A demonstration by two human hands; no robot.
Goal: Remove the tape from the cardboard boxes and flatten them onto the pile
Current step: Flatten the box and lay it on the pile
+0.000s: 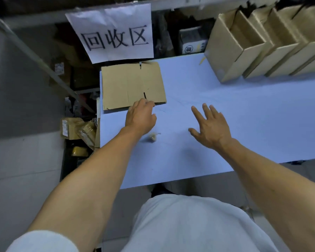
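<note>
Two bare hands reach over the pale blue table (225,110): the left hand (141,116) has its fingertips curled down on the near edge of the flattened brown cardboard box (133,84) lying at the table's far left corner, though whether it pinches the edge I cannot tell. The right hand (210,127) hovers spread and empty, well apart from that cardboard. A small crumpled wad of tape (153,136) lies between the wrists, and a row of open brown cardboard boxes (262,44) stands at far right.

White table (244,124): flattened cardboard (133,84) far-left, open boxes (262,46) far-right, crumpled wad (153,136), perhaps tape, near.
</note>
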